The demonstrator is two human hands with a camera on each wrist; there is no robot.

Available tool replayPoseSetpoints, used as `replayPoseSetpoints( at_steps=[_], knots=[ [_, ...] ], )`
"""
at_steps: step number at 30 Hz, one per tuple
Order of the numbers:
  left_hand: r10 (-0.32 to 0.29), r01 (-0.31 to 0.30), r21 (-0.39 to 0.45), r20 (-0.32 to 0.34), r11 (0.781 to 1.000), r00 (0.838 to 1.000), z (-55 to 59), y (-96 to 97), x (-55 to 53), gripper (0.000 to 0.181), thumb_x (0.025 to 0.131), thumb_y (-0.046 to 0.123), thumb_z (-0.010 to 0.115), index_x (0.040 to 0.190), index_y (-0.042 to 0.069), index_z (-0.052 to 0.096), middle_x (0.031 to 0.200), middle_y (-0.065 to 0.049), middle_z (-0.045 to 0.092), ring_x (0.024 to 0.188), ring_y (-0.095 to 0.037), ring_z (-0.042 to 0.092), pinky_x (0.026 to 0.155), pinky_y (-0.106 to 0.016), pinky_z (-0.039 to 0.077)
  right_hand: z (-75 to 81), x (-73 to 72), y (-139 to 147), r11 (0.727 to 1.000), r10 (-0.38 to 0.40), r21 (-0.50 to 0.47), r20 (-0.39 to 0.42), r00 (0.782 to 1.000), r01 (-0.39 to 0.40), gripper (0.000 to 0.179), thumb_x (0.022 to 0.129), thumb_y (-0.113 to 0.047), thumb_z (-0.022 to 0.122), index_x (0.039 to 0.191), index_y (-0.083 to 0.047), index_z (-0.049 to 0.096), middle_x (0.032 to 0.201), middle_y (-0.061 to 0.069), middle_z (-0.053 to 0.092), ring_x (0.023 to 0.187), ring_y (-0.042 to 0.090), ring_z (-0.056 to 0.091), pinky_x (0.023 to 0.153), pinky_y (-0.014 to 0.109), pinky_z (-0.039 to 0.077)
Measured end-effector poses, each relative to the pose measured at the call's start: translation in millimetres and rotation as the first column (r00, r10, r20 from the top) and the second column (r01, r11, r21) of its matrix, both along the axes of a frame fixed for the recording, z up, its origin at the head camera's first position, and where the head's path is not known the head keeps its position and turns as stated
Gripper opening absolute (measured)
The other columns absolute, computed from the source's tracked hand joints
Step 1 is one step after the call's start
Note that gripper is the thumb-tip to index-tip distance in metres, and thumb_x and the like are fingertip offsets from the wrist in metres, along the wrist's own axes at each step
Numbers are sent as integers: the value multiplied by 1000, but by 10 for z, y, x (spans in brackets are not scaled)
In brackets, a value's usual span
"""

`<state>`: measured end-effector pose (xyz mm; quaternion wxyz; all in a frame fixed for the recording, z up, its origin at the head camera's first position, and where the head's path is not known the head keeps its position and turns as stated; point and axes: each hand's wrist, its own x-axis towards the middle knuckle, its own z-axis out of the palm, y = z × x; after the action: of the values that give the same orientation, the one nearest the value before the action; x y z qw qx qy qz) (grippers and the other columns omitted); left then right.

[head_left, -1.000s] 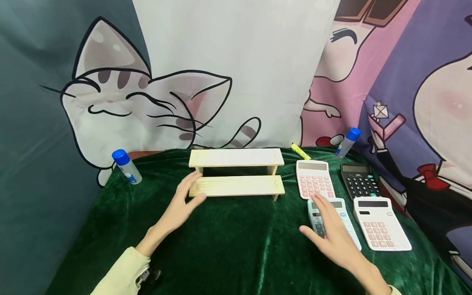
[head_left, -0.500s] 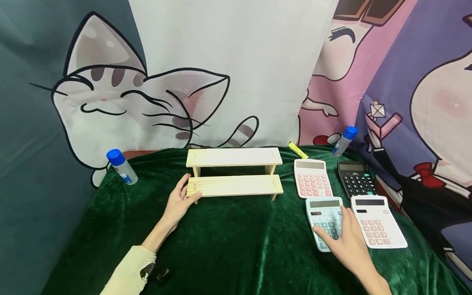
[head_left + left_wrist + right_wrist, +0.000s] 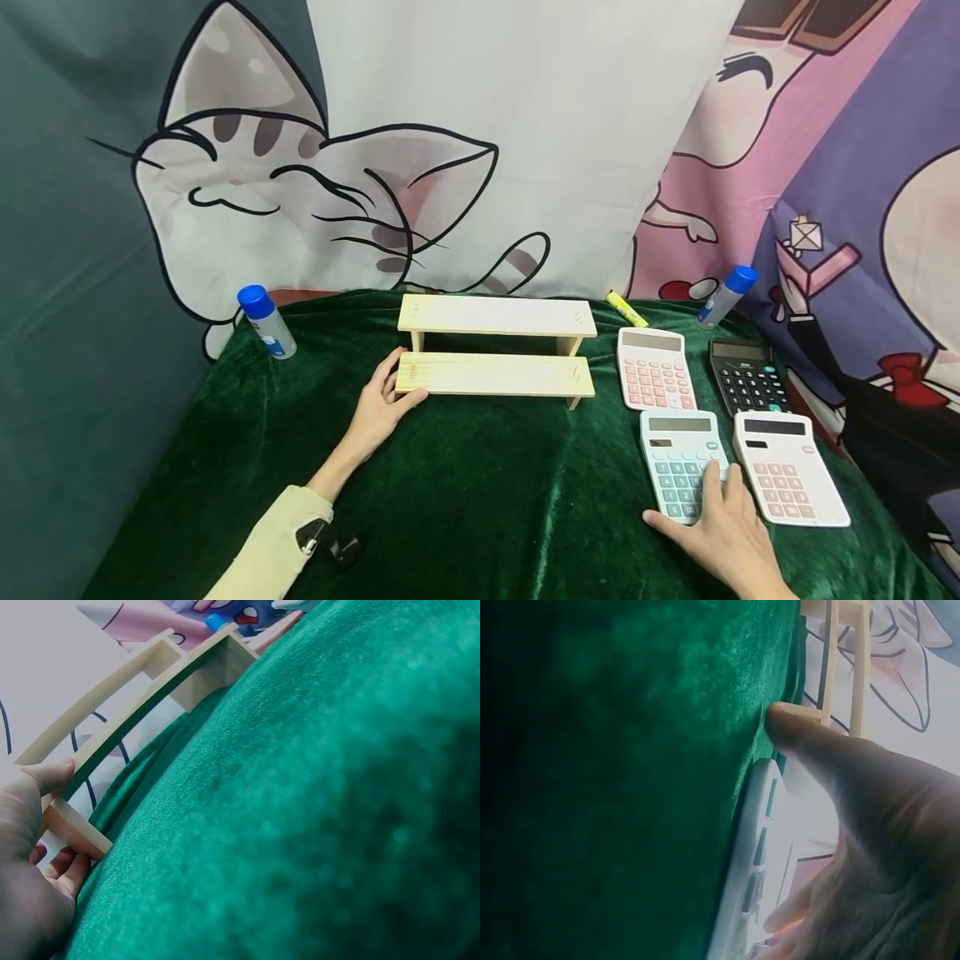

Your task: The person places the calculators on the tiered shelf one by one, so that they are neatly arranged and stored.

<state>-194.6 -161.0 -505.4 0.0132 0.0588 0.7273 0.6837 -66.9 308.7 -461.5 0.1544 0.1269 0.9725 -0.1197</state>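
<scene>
"Wooden stand (image 3: 497, 368), where was it?"

"On green cloth (image 3: 480, 492). The left hand (image 3: 377, 410) gripped its left end."

"And the right hand (image 3: 726, 529)?"

"Its fingers were spread over the blue calculator (image 3: 677, 467)."

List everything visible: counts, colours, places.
Wooden stand: one, pale, centre
Pink calculator: one, pink, right of stand
Blue calculator: one, blue, nearer than pink
White calculator: one, white, front right
Black calculator: one, black, behind white
Bottles: two, grey, blue-capped, back left, back right
Tube: one, yellow, behind pink calculator
Cloth: one, green, underneath
Backdrop: one, multicoloured, behind
Device: one, black, left cuff
Sleeve: one, cream, left arm
Left hand: one, gripping stand
Right hand: one, over blue calculator
</scene>
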Motion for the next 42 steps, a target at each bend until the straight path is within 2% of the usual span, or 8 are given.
replayPoseSetpoints(
  at_steps=[3, 6, 17, 23, 27, 32, 38, 42],
  knots=[
    [2, -2, -2, 7, 1000, 1000, 12, -2, -6, 89, 91, 21, 75, 160, 14, 19, 160, -12, 32, 140, -26, 43, 91, -9, 46, -21, -6, 29, 1000, 3, 18, -3, 1000, -3, 147, 68, -89, 60, 148, 21, 4, 137, 49, 13, 116, 63, 31, 87, 71, 38],
    [5, -5, -7, 19, 1000, 1000, 13, -2, -6, 89, 91, 22, 75, 160, 15, 19, 159, -13, 35, 139, -26, 44, 90, -10, 46, -30, -11, 42, 999, 6, 38, -21, 1000, -5, 147, 67, -89, 60, 148, 22, 6, 133, 46, 19, 111, 61, 36, 84, 69, 40],
    [16, -16, -17, 34, 1000, 999, 21, -26, 10, 90, 90, 25, 76, 160, 16, 19, 155, -15, 40, 135, -26, 48, 88, -10, 47, -19, -109, 29, 999, -20, 44, -45, 999, 22, 144, 71, -89, 56, 147, 23, 7, 140, 51, 17, 121, 69, 28, 96, 74, 31],
    [7, -7, -18, 38, 1000, 999, -8, -34, 1, 89, 91, 26, 75, 160, 18, 19, 155, -15, 40, 135, -26, 47, 89, -10, 47, -31, -89, 40, 998, -23, 52, -108, 994, 29, 139, 71, -85, 62, 147, 21, 13, 133, 50, 28, 117, 64, 35, 93, 71, 34],
    [7, -6, -15, 38, 1000, 999, -29, -23, -6, 88, 91, 25, 75, 160, 18, 20, 155, -15, 39, 136, -25, 46, 89, -9, 46, -16, -61, 56, 999, -35, 33, -133, 990, 39, 135, 72, -81, 65, 148, 19, 16, 134, 48, 28, 117, 64, 33, 93, 71, 32],
    [9, -8, -19, 31, 1000, 999, -26, -16, 0, 88, 91, 25, 75, 160, 18, 20, 155, -15, 39, 136, -25, 47, 89, -9, 46, 1, -48, 61, 1000, -23, 12, -152, 988, 25, 132, 73, -79, 65, 149, 18, 17, 136, 47, 28, 118, 63, 33, 94, 71, 32],
    [10, -9, -25, 34, 1000, 999, -16, -19, 13, 89, 91, 25, 75, 160, 17, 20, 154, -16, 40, 135, -26, 48, 89, -10, 47, 43, -48, 36, 1000, 13, 6, -232, 973, -13, 127, 77, -75, 66, 149, 18, 19, 135, 45, 31, 115, 58, 39, 92, 68, 34],
    [10, -10, -21, 35, 1000, 999, -8, -15, 18, 89, 91, 24, 75, 160, 16, 19, 154, -16, 41, 135, -26, 47, 89, -10, 47, 105, -82, -7, 1000, 21, -8, -243, 970, -24, 127, 77, -75, 66, 151, 16, 17, 140, 44, 27, 119, 58, 36, 96, 69, 31]
  ],
)
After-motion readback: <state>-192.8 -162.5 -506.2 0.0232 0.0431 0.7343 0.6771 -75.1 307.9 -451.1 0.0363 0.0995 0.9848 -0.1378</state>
